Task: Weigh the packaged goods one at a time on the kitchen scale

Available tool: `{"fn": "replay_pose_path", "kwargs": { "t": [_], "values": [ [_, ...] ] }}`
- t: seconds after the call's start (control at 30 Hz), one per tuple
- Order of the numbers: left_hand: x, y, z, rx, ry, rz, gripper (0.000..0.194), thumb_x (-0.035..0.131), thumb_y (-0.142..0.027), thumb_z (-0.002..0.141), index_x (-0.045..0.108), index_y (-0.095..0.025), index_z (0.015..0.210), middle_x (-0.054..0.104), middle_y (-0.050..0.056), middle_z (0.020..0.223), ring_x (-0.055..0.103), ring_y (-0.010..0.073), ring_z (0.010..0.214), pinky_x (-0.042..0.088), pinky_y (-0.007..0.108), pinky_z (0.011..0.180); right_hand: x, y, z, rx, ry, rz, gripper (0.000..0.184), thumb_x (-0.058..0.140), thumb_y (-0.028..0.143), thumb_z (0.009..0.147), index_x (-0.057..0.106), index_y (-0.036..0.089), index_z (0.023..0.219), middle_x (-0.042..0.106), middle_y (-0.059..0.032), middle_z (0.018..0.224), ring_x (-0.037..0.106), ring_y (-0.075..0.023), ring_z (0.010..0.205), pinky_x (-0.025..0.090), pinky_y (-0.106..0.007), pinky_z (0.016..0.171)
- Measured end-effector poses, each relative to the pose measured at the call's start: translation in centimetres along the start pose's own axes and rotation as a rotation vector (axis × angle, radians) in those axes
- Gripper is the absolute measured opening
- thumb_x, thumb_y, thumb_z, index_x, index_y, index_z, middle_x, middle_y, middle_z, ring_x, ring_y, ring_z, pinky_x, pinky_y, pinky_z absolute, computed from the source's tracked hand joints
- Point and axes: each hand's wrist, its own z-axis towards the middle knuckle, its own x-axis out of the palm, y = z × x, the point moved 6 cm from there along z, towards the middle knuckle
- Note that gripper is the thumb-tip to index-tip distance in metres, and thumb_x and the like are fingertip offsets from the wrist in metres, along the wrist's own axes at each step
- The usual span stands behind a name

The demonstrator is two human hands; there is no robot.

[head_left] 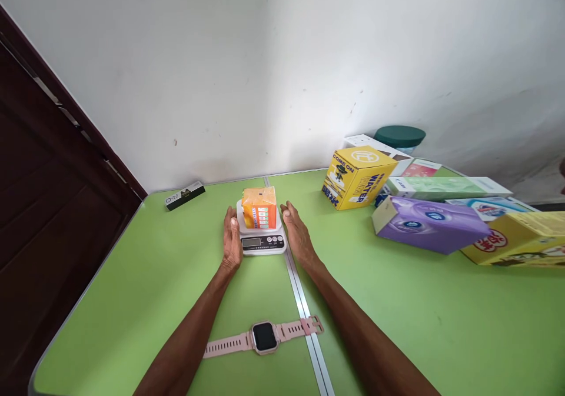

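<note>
An orange pack (259, 207) sits on a small white kitchen scale (262, 242) in the middle of the green table (132, 290). My left hand (231, 239) rests at the scale's left side, fingers stretched flat beside the platform. My right hand (296, 231) lies at the scale's right side, fingers extended toward the pack. Neither hand holds anything; both are close to or touching the scale's edges. A pink smartwatch (263, 336) lies flat between my forearms, near the front.
At the right stand a yellow box (358, 177), a purple pack (430, 223), a long green box (445, 186), another yellow pack (521, 238) and a teal-lidded container (399, 136). A black-and-white small box (185, 195) lies back left. A dark door (48, 196) is at left.
</note>
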Motion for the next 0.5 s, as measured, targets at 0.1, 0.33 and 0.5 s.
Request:
{"fn": "replay_pose_path", "kwargs": {
  "t": [0.1,0.33,0.5],
  "values": [
    [0.0,0.0,-0.1,-0.008,-0.014,-0.023,0.094,0.045,-0.093,0.104,0.054,-0.029,0.173,0.055,0.015,0.179,0.047,0.0360,0.171,0.044,0.053,0.140,0.3,0.3,-0.3,-0.008,0.003,-0.018,0.126,0.048,0.111,0.087,0.057,0.019,0.172,0.066,-0.0215,0.168,0.056,-0.0440,0.163,0.040,-0.064,0.140],
    [-0.3,-0.7,-0.3,0.049,-0.002,0.058,0.090,0.044,-0.092,0.106,0.063,-0.027,0.165,0.060,0.016,0.173,0.051,0.0355,0.167,0.041,0.053,0.141,0.3,0.9,-0.7,-0.052,0.016,-0.058,0.117,0.048,0.110,0.089,0.068,0.021,0.162,0.066,-0.0191,0.168,0.058,-0.0433,0.161,0.040,-0.065,0.140],
    [-0.3,-1.1,-0.4,0.065,0.012,0.046,0.089,0.043,-0.092,0.106,0.065,-0.027,0.162,0.065,0.017,0.166,0.055,0.0349,0.163,0.048,0.053,0.135,0.2,0.7,-0.7,-0.073,0.016,-0.045,0.109,0.051,0.107,0.091,0.073,0.023,0.157,0.068,-0.0173,0.167,0.059,-0.0429,0.160,0.039,-0.066,0.140]
  ]
}}
